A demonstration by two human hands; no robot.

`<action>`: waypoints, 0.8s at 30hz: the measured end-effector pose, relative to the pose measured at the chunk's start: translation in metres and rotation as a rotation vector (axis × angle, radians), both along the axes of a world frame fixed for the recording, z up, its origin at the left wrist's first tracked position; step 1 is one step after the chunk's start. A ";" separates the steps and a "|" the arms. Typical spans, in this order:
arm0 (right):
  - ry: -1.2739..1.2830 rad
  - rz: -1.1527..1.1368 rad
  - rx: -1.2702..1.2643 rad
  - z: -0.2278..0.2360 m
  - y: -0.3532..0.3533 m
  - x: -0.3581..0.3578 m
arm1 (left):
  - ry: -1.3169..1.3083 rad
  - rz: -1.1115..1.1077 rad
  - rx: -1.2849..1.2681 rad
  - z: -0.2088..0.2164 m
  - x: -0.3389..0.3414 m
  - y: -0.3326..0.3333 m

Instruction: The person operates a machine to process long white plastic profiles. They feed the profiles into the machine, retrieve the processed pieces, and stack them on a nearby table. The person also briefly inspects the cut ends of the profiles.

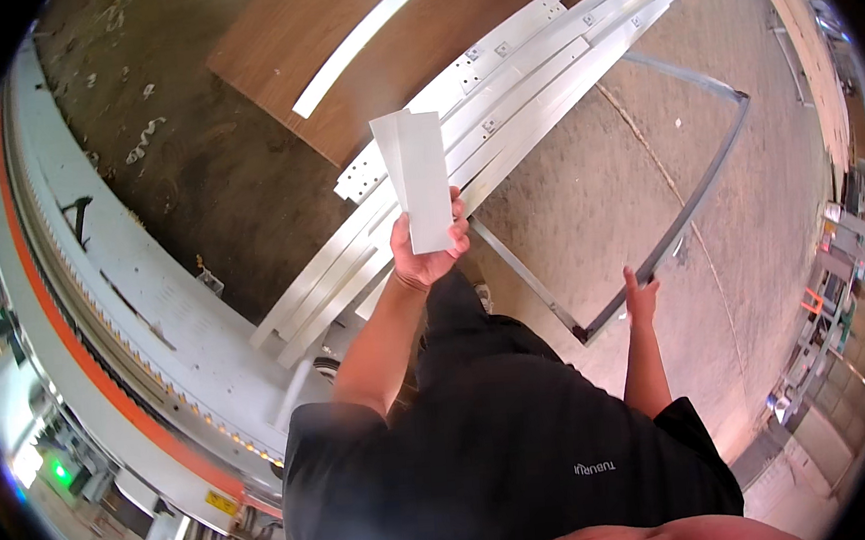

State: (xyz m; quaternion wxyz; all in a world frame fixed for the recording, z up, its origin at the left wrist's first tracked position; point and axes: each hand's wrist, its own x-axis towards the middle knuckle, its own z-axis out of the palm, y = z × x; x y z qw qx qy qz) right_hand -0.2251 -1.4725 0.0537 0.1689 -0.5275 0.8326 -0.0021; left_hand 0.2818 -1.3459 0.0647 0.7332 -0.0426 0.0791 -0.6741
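Observation:
My left hand [426,252] is wrapped around the lower end of small white rectangular panels [428,180]. At least two of them lie against each other, slightly fanned at the top. Long white boards [530,93] with drilled holes and small fittings lie in a diagonal stack beyond and below this hand. My right hand [642,290] hangs out to the right with nothing seen in it, its fingers apart. In the picture it overlaps the dark metal frame [685,220]; whether they touch I cannot tell.
A large machine [186,327] with an orange strip curves along the left side. A brown wood-grain panel [268,71] lies at the far side, bearing one white strip [361,42]. Wooden boards [812,73] and cluttered shelving [817,318] stand along the right edge.

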 end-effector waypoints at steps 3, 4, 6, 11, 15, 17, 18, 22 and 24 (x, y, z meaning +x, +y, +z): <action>-0.089 0.329 -0.467 0.026 -0.013 0.025 | -0.065 0.048 -0.094 0.066 -0.052 0.050; -0.239 0.383 -0.401 0.040 -0.018 0.042 | -0.103 0.047 -0.155 0.078 -0.067 0.066; -0.704 0.457 -0.213 0.075 -0.012 0.087 | -0.180 0.036 -0.259 0.102 -0.098 0.101; -1.511 1.106 0.308 0.195 0.093 0.180 | -0.281 0.038 -0.257 0.163 -0.188 0.200; -1.715 1.252 0.731 0.257 0.199 0.172 | -0.404 0.095 -0.296 0.193 -0.252 0.273; -1.581 1.235 0.938 0.280 0.232 0.158 | -0.493 0.131 -0.180 0.204 -0.282 0.310; -1.601 1.248 0.950 0.285 0.244 0.152 | -0.531 0.146 -0.125 0.207 -0.295 0.325; -1.624 1.380 0.789 0.288 0.288 0.136 | -0.656 0.229 -0.082 0.222 -0.325 0.375; -1.589 1.457 0.657 0.286 0.308 0.136 | -0.636 0.271 -0.086 0.227 -0.337 0.395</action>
